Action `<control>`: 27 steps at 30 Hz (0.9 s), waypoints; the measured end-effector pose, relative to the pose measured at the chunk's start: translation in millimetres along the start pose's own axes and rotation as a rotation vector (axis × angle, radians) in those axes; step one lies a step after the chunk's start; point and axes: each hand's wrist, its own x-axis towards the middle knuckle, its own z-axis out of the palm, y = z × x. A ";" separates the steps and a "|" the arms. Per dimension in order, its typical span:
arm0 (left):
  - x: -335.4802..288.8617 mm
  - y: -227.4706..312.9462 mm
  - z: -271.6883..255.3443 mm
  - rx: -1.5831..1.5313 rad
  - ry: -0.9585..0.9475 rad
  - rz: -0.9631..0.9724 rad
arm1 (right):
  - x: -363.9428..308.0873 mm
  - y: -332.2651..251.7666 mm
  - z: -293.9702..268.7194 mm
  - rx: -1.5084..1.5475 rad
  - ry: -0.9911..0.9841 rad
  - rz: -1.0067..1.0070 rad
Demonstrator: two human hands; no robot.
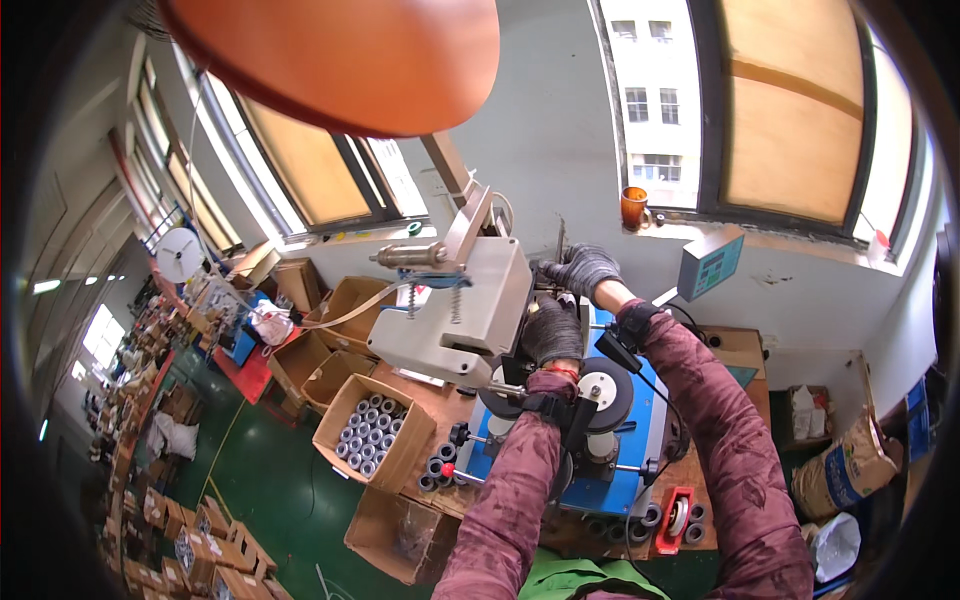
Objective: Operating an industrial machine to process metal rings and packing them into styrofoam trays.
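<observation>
A brown wooden bench (430, 394) carries the blue machine (648, 430) across its middle. Loose grey rings (433, 467) cluster just left of the machine. Along the near edge lie more rings, with a red dispenser (664, 541) among them toward the right. A carton (406, 452) of rings adjoins the left edge; its support is unclear.

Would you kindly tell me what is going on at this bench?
Someone's gloved left hand and right hand are close together at the far side of a blue-based machine, beside a grey housing. What they grip, if anything, cannot be made out. Leftward, an open cardboard box holds grey ring-shaped parts.
</observation>
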 end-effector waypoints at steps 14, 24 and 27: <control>-4.8 6.1 -6.4 0.073 0.104 -0.108 | 7.8 41.2 8.6 0.785 -0.378 -0.168; -7.1 21.5 -20.7 -0.073 0.041 -0.054 | -14.2 25.8 -13.0 -0.162 0.154 -0.801; -6.6 24.5 -26.5 0.004 0.026 -0.091 | -16.6 19.2 -13.3 -0.188 0.128 -0.756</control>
